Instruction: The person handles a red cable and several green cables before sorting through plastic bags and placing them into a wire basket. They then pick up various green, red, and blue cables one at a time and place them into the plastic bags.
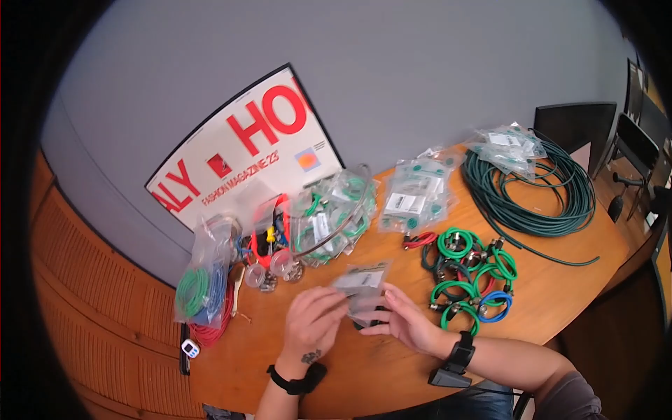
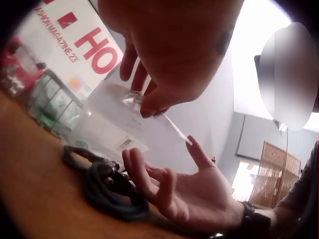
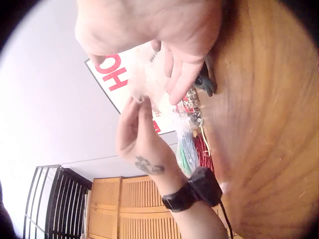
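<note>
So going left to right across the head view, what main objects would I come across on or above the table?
Bag of green and blue cables, pair of small jars, handheld clear bag, looped short cables, large dark green coil.

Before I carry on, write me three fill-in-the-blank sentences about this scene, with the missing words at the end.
1. The left hand pinches a clear plastic ____.
2. The largest lettering on the poster is coloured ____.
3. In the head view, the big cable coil lies towards the ____ side of the table.

Missing words: bag; red; right.
</note>
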`<state>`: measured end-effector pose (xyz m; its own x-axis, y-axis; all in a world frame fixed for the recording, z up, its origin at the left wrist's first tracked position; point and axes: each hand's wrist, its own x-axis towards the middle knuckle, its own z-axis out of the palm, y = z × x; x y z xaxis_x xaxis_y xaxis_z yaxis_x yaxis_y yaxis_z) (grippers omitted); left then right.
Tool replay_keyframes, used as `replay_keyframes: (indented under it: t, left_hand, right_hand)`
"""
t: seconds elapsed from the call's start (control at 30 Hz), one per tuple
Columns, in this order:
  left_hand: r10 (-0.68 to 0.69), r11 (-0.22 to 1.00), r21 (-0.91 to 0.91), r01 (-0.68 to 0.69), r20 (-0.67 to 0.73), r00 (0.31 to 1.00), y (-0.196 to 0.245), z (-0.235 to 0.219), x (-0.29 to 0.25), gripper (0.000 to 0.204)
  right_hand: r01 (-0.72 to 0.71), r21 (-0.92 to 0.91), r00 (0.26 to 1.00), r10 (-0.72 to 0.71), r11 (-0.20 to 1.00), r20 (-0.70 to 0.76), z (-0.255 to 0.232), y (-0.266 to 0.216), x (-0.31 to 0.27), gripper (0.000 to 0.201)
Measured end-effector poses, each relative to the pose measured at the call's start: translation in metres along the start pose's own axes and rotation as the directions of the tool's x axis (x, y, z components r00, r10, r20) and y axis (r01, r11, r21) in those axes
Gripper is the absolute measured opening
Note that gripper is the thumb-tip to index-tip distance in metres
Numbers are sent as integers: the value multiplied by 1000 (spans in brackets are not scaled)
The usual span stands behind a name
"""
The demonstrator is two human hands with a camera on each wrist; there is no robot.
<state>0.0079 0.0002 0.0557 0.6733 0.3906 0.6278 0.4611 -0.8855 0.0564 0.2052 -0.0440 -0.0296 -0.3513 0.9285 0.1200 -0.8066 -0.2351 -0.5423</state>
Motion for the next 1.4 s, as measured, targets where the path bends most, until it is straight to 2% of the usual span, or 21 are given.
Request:
replay_keyframes:
  t: [0.03, 0.13, 0.17, 0.23, 0.27, 0.3, 0.37, 0.4, 0.47, 0.5, 0.63, 0.7, 0.77, 0.8, 0.83, 0.9, 1.0, 1.1, 1.23, 1.3, 1.4]
  left_hand:
    - [-14, 1000, -3, 14, -10, 1000, 5, 0, -10, 22]
    - [-14, 957, -287, 34, 70, 997, 14, -1, -29, 22]
    - [-20, 954, -296, 37, 58, 998, 15, -2, -32, 22]
    - [-153, 788, -586, 186, 106, 983, 14, -4, -35, 27]
    - [-180, 783, -603, 151, 12, 984, 5, 3, -41, 32]
    - [-184, 778, -611, 149, 7, 983, -5, 11, -49, 32]
    - [-523, 638, -674, 373, -24, 852, -21, 24, -64, 31]
    - [-657, 468, -756, 459, 50, 752, -19, 27, -67, 27]
    - [-681, 454, -728, 514, 88, 727, -24, 42, -74, 26]
    - [-702, 442, -693, 570, 128, 701, -24, 47, -76, 25]
    - [-649, 467, -720, 513, 114, 752, -17, 56, -79, 21]
    - [-638, 425, -738, 524, 167, 752, -11, 58, -79, 21]
    - [-618, 398, -743, 538, 216, 756, 2, 58, -71, 21]
    - [-564, 409, -723, 556, 279, 777, 12, 56, -64, 21]
    - [-509, 423, -703, 571, 337, 792, 21, 55, -58, 22]
    - [-439, 413, -734, 539, 358, 824, 45, 57, -41, 19]
    - [-254, 599, -611, 518, 469, 846, 75, 64, -12, 26]
    - [-315, 581, -650, 490, 376, 871, 97, 98, 3, 31]
    - [-417, 556, -598, 577, 400, 816, 106, 121, 15, 39]
    - [-429, 580, -592, 560, 362, 828, 103, 135, 11, 40]
    - [-462, 221, -736, 639, 498, 734, 87, 126, 7, 31]
  right_hand:
    - [-10, -40, 998, 8, 999, -59, 2, 0, 0, 47]
    - [-4, -118, 987, -15, 993, -163, 7, -2, 3, 41]
    - [19, -143, 979, -48, 989, -201, 8, -2, 2, 42]
    - [69, -245, 959, -133, 967, -251, -9, 8, 5, 41]
    - [73, -371, 943, -186, 926, -276, -11, 8, 5, 39]
    - [70, -490, 925, -240, 869, -294, -6, 6, 6, 37]
    - [65, -438, 911, -233, 897, -341, 9, -4, 4, 31]
    - [122, -477, 908, -292, 871, -301, 11, -9, 4, 32]
    - [241, -550, 890, -408, 799, -203, 17, -17, 2, 34]
    - [234, -559, 892, -405, 795, -202, 21, -21, 0, 34]
    - [211, -728, 851, -489, 652, -192, 30, -49, -21, 43]
    - [258, -798, 799, -584, 544, -140, 52, -80, -37, 48]
    - [283, -846, 753, -651, 453, -97, 43, -110, -54, 52]
    - [320, -823, 771, -634, 469, -61, 33, -124, -63, 54]
    - [324, -763, 805, -587, 559, -89, 29, -137, -71, 58]
    - [214, -705, 804, -532, 676, -266, 26, -149, -86, 64]
    - [73, -721, 786, -484, 690, -384, 9, -147, -114, 67]
    - [72, -718, 762, -502, 693, -409, 4, -134, -126, 75]
    - [87, -716, 767, -505, 693, -396, 17, -124, -126, 85]
    - [107, -727, 774, -516, 678, -367, 16, -122, -127, 87]
    - [101, -771, 771, -539, 629, -339, 19, -122, -125, 83]
